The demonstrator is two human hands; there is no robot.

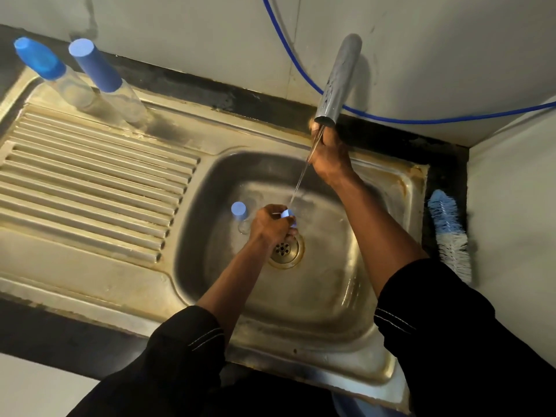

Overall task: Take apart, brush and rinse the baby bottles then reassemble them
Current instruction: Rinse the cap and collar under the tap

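Observation:
My left hand (269, 224) grips a small blue bottle part (288, 214) over the drain, under a thin stream of water (301, 179). Just left of that hand a small clear bottle with a blue cap (239, 210) stands in the sink basin (325, 281). My right hand (329, 153) reaches up behind the grey tap spout (338, 79), its fingers hidden by the spout. Two capped clear baby bottles (75, 91) (120, 97) stand at the back of the draining board.
A blue and white bottle brush (449, 233) lies on the dark counter right of the sink. The ribbed draining board (90, 176) stretches to the left. A blue hose (304, 73) runs along the wall behind the tap. The drain (284, 251) sits mid-basin.

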